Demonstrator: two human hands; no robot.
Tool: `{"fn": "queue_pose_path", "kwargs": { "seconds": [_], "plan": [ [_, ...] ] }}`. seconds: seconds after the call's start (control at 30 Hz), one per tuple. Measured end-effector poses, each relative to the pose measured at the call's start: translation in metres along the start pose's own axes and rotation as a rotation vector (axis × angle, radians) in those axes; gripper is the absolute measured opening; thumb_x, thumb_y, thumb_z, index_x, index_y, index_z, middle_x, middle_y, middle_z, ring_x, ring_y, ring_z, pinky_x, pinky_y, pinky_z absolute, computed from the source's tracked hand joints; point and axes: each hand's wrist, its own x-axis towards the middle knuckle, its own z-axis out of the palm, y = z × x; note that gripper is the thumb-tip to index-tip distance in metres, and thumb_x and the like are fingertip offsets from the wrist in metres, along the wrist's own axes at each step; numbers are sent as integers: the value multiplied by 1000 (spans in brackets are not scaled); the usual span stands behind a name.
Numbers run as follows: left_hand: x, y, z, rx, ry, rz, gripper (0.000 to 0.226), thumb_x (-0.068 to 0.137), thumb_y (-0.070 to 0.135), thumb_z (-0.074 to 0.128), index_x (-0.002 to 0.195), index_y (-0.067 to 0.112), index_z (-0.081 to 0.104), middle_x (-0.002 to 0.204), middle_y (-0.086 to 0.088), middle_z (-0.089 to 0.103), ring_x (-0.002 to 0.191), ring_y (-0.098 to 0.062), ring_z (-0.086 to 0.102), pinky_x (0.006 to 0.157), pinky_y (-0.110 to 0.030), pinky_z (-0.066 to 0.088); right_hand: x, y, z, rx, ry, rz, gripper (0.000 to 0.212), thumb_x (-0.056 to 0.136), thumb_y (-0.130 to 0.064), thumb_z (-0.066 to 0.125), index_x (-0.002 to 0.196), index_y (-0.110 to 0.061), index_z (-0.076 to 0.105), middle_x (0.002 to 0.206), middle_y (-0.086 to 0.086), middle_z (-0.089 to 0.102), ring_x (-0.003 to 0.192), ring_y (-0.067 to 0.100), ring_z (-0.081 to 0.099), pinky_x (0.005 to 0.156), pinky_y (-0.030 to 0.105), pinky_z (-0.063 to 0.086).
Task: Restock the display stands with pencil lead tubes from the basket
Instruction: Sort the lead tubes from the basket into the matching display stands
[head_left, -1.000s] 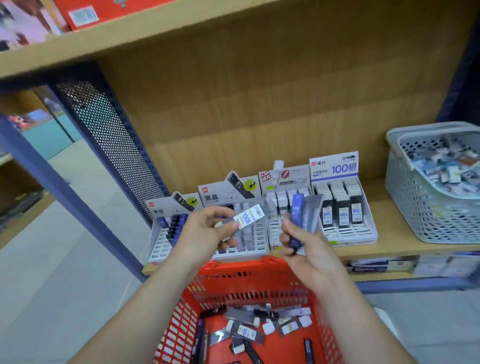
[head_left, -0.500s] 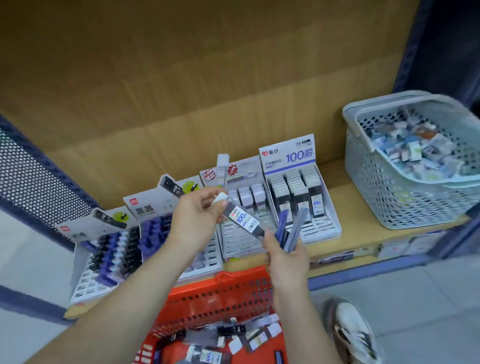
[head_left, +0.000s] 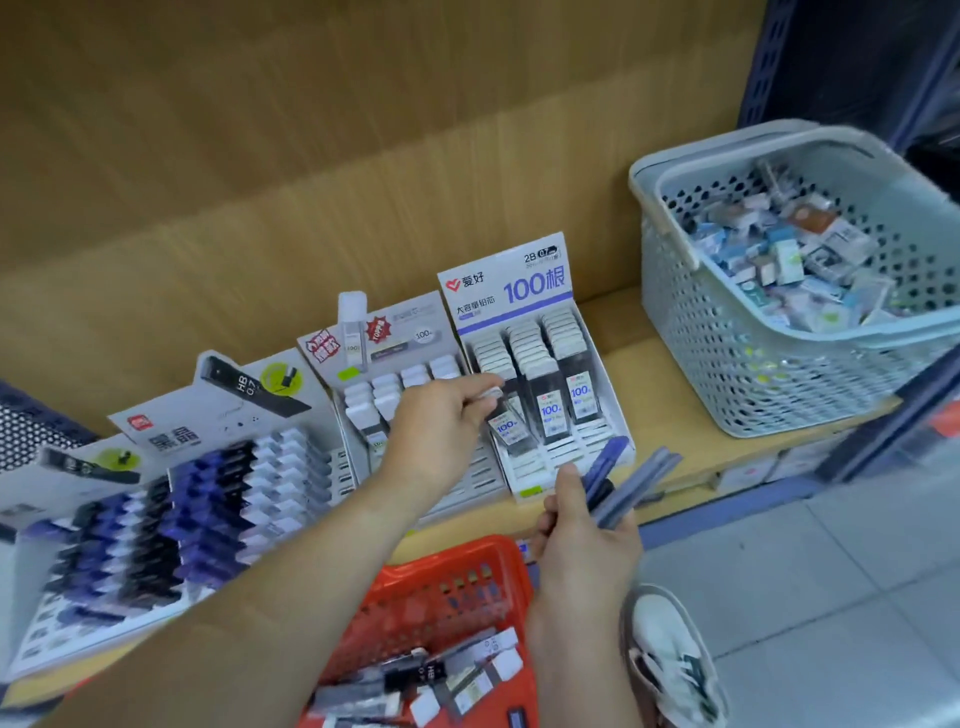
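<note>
1. Pinched lead tube (head_left: 511, 434) by its white cap, left hand (head_left: 441, 431) fingers together, mid-frame, over left column of display stand (head_left: 519, 286).
2. Clamped spare tubes (head_left: 644, 475) in right hand (head_left: 582, 540), lower centre, above red basket (head_left: 452, 566).
3. Judged light, stiff, slick; best taken at cap.

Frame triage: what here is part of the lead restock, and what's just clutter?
Job: left hand pinching a 100-label tube at the 100-count stand; right hand gripping spare tubes; red basket of tubes; neighbouring stands.
Lying about: grey basket of mixed small packs; white shoe on the floor.
</note>
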Motion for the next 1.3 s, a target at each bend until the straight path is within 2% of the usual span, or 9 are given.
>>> {"fn": "queue_pose_path", "kwargs": {
  "seconds": [0.17,0.33,0.4,0.57,0.7,0.87,0.97,1.13,1.3],
  "plan": [
    [3,-2,-2,99,-61,65,26,94,16,59,118,19,68,107,-3,72,95,-14,65,80,-11,38,-5,3,-1,0,0,46,13,91,-16,69,97,-11,59,54,-1,54,41,7,45,44,25,38],
    [10,5,-4,194,-113,119,28,95,20,58,123,20,65,113,-2,70,112,-15,61,91,-16,39,-8,0,-1,16,-25,73,16,91,-20,69,89,-12,56,55,0,52,44,11,44,47,28,36],
    [13,8,-5,231,-141,137,29,96,20,56,124,20,64,113,-3,70,111,-16,61,87,-16,38,-9,-2,-1,18,-37,79,19,91,-24,69,90,-11,56,53,-1,52,44,10,43,46,26,37],
    [19,10,-10,311,-208,202,25,96,20,56,118,19,67,104,-4,73,101,-18,65,86,-24,47,-8,-3,-1,22,-42,120,21,91,-30,68,92,-11,58,54,0,54,44,10,45,48,27,37],
    [22,7,-9,384,-308,242,18,95,20,55,98,8,69,79,-11,69,82,-26,64,75,-33,46,-7,1,-2,38,-76,175,27,91,-33,68,97,-8,59,61,4,54,49,14,46,50,28,39],
    [17,1,7,293,-122,212,28,94,17,59,120,20,66,105,-2,67,96,-19,61,81,-21,42,-7,-1,-2,51,-116,187,28,94,-34,65,98,-8,57,64,4,53,50,15,45,49,27,39],
    [17,2,17,247,-11,167,26,90,15,63,116,19,65,99,0,56,85,-17,56,74,-21,37,-8,-3,-2,67,-141,188,27,95,-35,62,98,-8,56,65,3,51,50,15,45,49,26,38],
    [21,3,17,284,-10,239,6,88,10,64,93,11,64,94,-2,55,82,-22,57,72,-31,46,-13,-8,0,133,-209,218,18,96,-29,61,97,-11,58,68,5,59,53,14,53,51,25,44],
    [13,-9,22,328,-22,338,16,86,2,62,96,10,70,107,-2,57,88,-22,60,73,-23,42,-17,-14,2,173,-282,275,19,96,-15,60,109,-1,60,72,10,68,60,18,64,58,30,53]
  ]
}}
